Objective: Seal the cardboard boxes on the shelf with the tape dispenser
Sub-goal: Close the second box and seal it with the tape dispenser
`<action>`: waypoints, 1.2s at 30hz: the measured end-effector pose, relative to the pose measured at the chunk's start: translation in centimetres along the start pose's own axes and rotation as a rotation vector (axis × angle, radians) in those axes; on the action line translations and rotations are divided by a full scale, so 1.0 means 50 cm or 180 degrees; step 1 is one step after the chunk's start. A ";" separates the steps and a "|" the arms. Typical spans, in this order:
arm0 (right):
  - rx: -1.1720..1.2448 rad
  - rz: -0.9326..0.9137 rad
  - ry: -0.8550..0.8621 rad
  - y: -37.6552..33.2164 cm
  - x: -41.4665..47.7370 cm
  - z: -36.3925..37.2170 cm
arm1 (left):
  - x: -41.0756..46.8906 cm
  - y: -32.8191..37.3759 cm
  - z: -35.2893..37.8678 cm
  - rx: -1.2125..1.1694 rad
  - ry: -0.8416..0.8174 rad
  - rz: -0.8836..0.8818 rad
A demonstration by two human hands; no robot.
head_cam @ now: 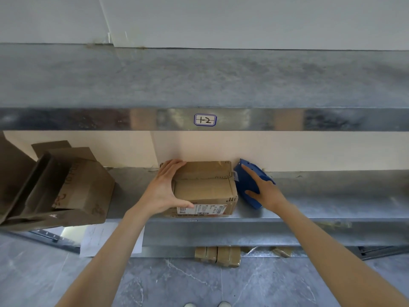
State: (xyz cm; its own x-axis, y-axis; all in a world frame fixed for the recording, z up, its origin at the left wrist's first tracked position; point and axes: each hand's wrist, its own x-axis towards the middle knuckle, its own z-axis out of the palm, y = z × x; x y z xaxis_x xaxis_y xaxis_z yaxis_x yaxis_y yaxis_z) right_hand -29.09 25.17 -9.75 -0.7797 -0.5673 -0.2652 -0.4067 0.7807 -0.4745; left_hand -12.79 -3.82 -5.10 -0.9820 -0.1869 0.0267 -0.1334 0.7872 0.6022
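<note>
The brown corrugated cardboard box [205,187] sits mid-shelf on dull galvanised metal [321,196], flaps closed. The left hand [163,191] grips its 9 o'clock end, fingers spread over the top, thumb on the front. At 3 o'clock, touching it, stands the blue plastic tape dispenser [242,182]. The right hand [269,193] lies on it, index and thumb straight; I cannot tell about the hidden fingers. Farther out at 9 o'clock, an open carton [88,185] lies tipped.

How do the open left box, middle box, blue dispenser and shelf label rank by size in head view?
Largest first:
open left box
middle box
blue dispenser
shelf label
The left one overhangs nearer, flattering it.
</note>
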 end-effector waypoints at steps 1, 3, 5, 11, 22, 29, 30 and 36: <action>-0.0012 0.0036 -0.0008 0.000 -0.003 0.000 | -0.001 0.001 0.000 -0.0003 0.0010 -0.0005; 0.0142 0.0149 0.0009 -0.003 -0.009 -0.003 | -0.001 0.003 0.000 -0.0020 0.0031 -0.0041; 0.0164 0.0299 0.0108 -0.009 -0.019 -0.013 | -0.002 0.003 -0.001 -0.0060 0.0047 -0.0076; 0.0301 0.0196 0.1362 -0.065 -0.041 -0.047 | -0.004 0.003 0.001 -0.0060 0.0088 -0.0089; 0.1549 0.0094 0.1145 -0.162 -0.028 -0.001 | -0.007 0.002 0.004 -0.0139 0.0139 -0.0037; 0.0810 0.0017 0.1431 -0.149 -0.022 0.021 | -0.007 -0.005 0.003 -0.0243 0.0085 -0.0007; 0.0782 0.0010 0.1469 -0.150 -0.021 0.026 | -0.007 -0.005 0.003 -0.0260 0.0105 0.0011; 0.0688 0.0102 0.1484 -0.151 -0.008 0.043 | -0.006 -0.001 0.006 -0.0279 0.0153 0.0014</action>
State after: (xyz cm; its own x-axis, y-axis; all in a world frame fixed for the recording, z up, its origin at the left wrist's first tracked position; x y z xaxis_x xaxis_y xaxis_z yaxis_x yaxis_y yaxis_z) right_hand -24.69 18.95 -7.87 -0.9396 -0.3284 0.0965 -0.3098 0.6959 -0.6478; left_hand -12.54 -3.64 -5.37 -0.9748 -0.2131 0.0665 -0.1148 0.7341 0.6693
